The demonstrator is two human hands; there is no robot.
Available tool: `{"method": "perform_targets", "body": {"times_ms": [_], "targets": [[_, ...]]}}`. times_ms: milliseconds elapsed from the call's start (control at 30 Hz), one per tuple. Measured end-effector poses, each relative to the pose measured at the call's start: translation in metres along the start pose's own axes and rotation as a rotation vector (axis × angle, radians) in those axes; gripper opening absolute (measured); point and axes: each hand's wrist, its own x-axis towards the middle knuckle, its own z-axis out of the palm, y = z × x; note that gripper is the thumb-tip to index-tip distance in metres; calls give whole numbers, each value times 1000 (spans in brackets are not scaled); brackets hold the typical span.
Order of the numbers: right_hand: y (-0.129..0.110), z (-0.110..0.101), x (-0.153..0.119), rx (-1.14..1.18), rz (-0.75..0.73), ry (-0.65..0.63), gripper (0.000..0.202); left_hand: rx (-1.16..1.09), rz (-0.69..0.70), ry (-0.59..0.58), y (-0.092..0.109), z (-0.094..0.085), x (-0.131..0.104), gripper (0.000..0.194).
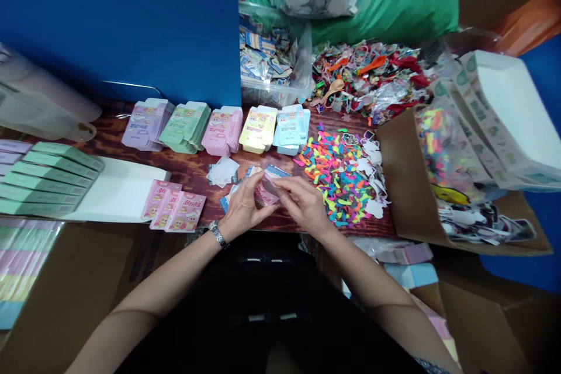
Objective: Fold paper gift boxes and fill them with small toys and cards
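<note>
Low over the front edge of the table, my left hand [242, 204] is closed around a small pink box [266, 191]. My right hand [304, 204] pinches at the box's upper right side, its fingertips meeting the cardboard. Part of the box is hidden by my fingers. Under and behind the hands lie blue-and-white printed cards [277, 172]. A small stack of whitish translucent pieces [223, 172] sits just beyond my left hand. To the left, several filled pink boxes [177, 208] overlap at the edge of a white tray [120, 187].
Stacks of flat purple [146, 124], green [184, 127], pink [222, 130], yellow [258, 128] and blue cartons [291, 128] line the back. Small colourful pieces [339, 175] are heaped right, beside a cardboard box [401, 169]. Green boxes [48, 181] stand left. A clear bin [276, 90] holds cards.
</note>
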Motion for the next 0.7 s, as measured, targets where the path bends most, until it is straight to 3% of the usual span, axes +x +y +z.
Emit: {"method": "perform_targets", "body": {"times_ms": [233, 400, 467, 600, 700], "targets": [[-9, -2, 12, 113, 174, -27, 18, 97, -81, -93, 7, -4, 3, 84], [-8, 3, 8, 53, 130, -19, 21, 329, -70, -124, 10, -6, 4, 92], [-8, 9, 3, 57, 130, 40, 23, 429, -40, -140, 10, -7, 4, 96], [-13, 28, -8, 11, 143, 177, 30, 451, -18, -147, 9, -7, 5, 97], [-15, 36, -15, 26, 114, 144, 35, 444, -56, -161, 10, -9, 2, 93]]}}
